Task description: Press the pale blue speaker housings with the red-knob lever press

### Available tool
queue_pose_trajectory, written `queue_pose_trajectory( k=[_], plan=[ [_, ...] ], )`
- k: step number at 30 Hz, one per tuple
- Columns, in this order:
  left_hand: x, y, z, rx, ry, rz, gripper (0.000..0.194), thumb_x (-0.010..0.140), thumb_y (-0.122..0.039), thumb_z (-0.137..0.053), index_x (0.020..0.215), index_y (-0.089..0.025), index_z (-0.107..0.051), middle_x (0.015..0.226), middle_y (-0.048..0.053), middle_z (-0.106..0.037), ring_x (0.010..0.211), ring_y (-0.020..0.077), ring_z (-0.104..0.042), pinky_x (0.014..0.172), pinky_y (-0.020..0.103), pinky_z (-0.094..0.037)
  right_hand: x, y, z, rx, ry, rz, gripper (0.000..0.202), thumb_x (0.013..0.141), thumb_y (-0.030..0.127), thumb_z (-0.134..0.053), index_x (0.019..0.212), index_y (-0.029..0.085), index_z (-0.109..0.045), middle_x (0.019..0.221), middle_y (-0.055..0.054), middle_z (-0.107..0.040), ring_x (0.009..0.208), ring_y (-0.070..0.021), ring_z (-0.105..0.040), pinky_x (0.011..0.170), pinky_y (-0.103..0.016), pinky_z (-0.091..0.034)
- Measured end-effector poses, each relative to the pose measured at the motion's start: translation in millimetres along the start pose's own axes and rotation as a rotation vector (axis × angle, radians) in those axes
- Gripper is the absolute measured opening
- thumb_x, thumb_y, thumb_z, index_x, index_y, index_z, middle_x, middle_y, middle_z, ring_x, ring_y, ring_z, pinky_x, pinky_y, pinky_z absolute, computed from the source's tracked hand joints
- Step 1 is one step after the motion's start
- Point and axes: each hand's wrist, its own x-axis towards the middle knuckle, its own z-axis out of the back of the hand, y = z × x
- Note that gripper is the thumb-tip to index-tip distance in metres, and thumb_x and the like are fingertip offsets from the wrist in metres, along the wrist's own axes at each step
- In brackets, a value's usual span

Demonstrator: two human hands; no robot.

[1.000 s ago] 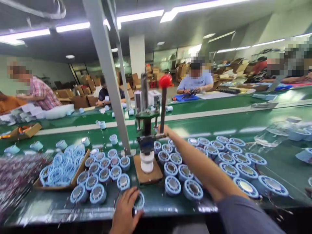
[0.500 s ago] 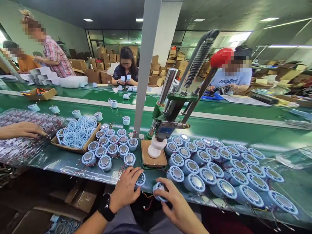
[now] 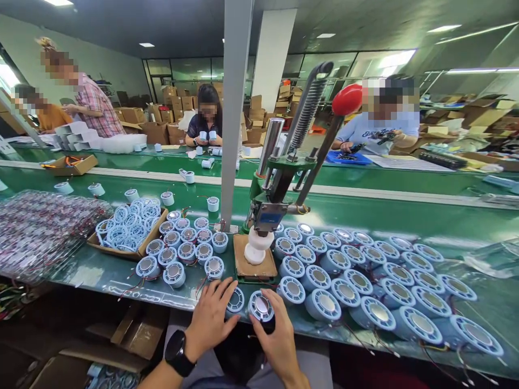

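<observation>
At the bench's front edge, my left hand point(image 3: 213, 313) rests against a round blue unit point(image 3: 235, 300), its fingers apart and partly over it. My right hand point(image 3: 278, 329) grips another blue unit with a silver disc point(image 3: 260, 306) between thumb and fingers. Just behind both stands a hand press point(image 3: 270, 213) with a white round head above a brown pad point(image 3: 265, 270); no blue unit is on the pad. Rows of blue units point(image 3: 324, 303) fill the bench to the right, and a smaller group point(image 3: 187, 251) stands left of the press.
A cardboard box of blue rings point(image 3: 140, 251) and wired parts in clear plastic point(image 3: 44, 232) lie left. A grey post point(image 3: 235, 119) rises behind the bench. Several people work beyond, one in a light blue shirt point(image 3: 365, 132). Open cartons point(image 3: 133, 335) are below the bench.
My right hand has moved up and left with its blue unit, whose silver face now shows more. Another person's hand at the far left has left the view. The camera view has shifted slightly.
</observation>
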Motion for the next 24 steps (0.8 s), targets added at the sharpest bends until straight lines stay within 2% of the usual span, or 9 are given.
queue_pose_trajectory(
  k=[2, 4, 7, 10, 14, 20, 24],
  plan=[
    [-1, 0, -0.6, -0.050, -0.031, -0.018, 0.063, 0.082, -0.020, -0.068, 0.142, -0.024, -0.049, 0.140, 0.008, -0.061, 0.124, 0.0332, -0.054, 0.105, 0.056, -0.046, -1, -2, 2, 0.011, 0.009, -0.039, 0.043, 0.087, 0.024, -0.063, 0.129, 0.020, -0.055, 0.123, -0.010, -0.066, 0.113, -0.0236, -0.067, 0.094, -0.038, -0.059],
    [-2, -5, -0.9, -0.144, -0.127, 0.013, 0.059, 0.082, -0.020, -0.069, 0.138, -0.023, -0.051, 0.136, 0.009, -0.063, 0.123, 0.0307, -0.057, 0.104, 0.051, -0.050, -2, -2, 1, 0.021, 0.021, -0.087, 0.047, 0.085, 0.022, -0.064, 0.131, 0.020, -0.054, 0.123, -0.009, -0.068, 0.112, -0.0231, -0.068, 0.095, -0.036, -0.058],
    [0, -20, -0.1, -0.272, -0.238, 0.040, 0.062, 0.079, -0.018, -0.072, 0.137, -0.023, -0.050, 0.140, 0.010, -0.060, 0.127, 0.0282, -0.057, 0.106, 0.046, -0.050, -2, 4, -10, 0.071, 0.044, -0.108, 0.054, 0.080, 0.013, -0.058, 0.133, 0.019, -0.053, 0.126, -0.008, -0.068, 0.113, -0.0215, -0.068, 0.096, -0.033, -0.059],
    [6, -36, 1.3, -0.319, -0.209, 0.048, 0.074, 0.072, -0.008, -0.072, 0.140, -0.024, -0.047, 0.135, 0.009, -0.063, 0.125, 0.0279, -0.058, 0.107, 0.048, -0.049, -1, 9, -28, 0.130, 0.034, -0.115, 0.065, 0.074, 0.006, -0.049, 0.138, 0.018, -0.049, 0.128, -0.009, -0.068, 0.114, -0.0195, -0.068, 0.095, -0.031, -0.059],
    [14, -42, 0.5, -0.378, -0.199, 0.161, 0.080, 0.070, -0.004, -0.069, 0.143, -0.027, -0.044, 0.134, 0.008, -0.062, 0.125, 0.0279, -0.057, 0.110, 0.052, -0.046, -4, 7, -42, 0.153, 0.001, -0.176, 0.071, 0.072, 0.007, -0.047, 0.143, 0.017, -0.046, 0.129, -0.010, -0.067, 0.114, -0.0195, -0.069, 0.093, -0.031, -0.059],
    [11, -38, -13.5, -0.444, -0.232, 0.247, 0.073, 0.070, -0.007, -0.064, 0.138, -0.027, -0.049, 0.136, 0.007, -0.060, 0.129, 0.0290, -0.054, 0.113, 0.054, -0.043, -7, 2, -41, 0.182, -0.004, -0.169, 0.072, 0.076, 0.011, -0.055, 0.147, 0.018, -0.041, 0.126, -0.012, -0.068, 0.111, -0.0215, -0.070, 0.092, -0.032, -0.059],
    [7, -33, -26.4, -0.472, -0.262, 0.247, 0.072, 0.070, -0.008, -0.062, 0.138, -0.027, -0.049, 0.141, 0.009, -0.057, 0.133, 0.0310, -0.051, 0.113, 0.056, -0.041, -2, 6, -37, 0.199, 0.023, -0.155, 0.079, 0.079, 0.009, -0.054, 0.154, 0.018, -0.030, 0.125, -0.011, -0.069, 0.110, -0.0209, -0.070, 0.092, -0.031, -0.059]
  ],
)
